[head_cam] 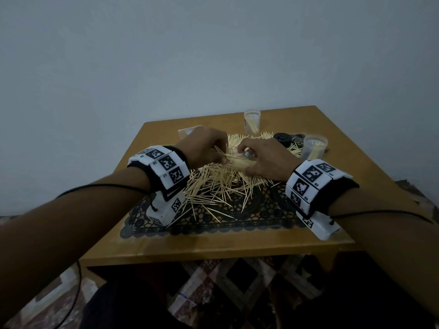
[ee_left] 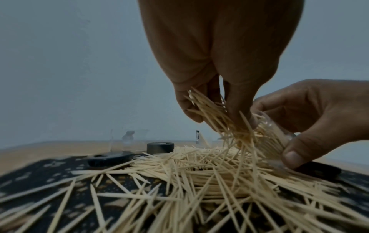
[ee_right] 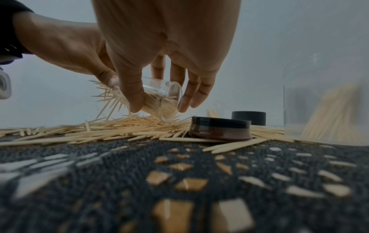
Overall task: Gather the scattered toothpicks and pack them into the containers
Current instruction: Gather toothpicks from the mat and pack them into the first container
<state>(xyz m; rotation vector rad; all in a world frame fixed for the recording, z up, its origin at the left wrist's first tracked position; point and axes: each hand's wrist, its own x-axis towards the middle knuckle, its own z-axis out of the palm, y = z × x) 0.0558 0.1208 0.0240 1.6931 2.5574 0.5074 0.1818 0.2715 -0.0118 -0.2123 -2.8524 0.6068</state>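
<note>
Right hand (ee_right: 159, 66) grips a tilted clear jar (ee_right: 159, 100); left hand (ee_left: 215, 71) pinches a toothpick bundle (ee_left: 219, 113) at its mouth; two upright jars (head_cam: 252, 121) part-filled, most toothpicks (head_cam: 213, 186) remain scattered.

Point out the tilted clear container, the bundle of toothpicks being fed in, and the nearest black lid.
tilted clear container (ee_right: 169, 100), right wrist view, on its round base.
bundle of toothpicks (ee_left: 215, 113), left wrist view, mid-bundle below the fingers.
black lid (ee_right: 219, 129), right wrist view, on its side wall.
</note>
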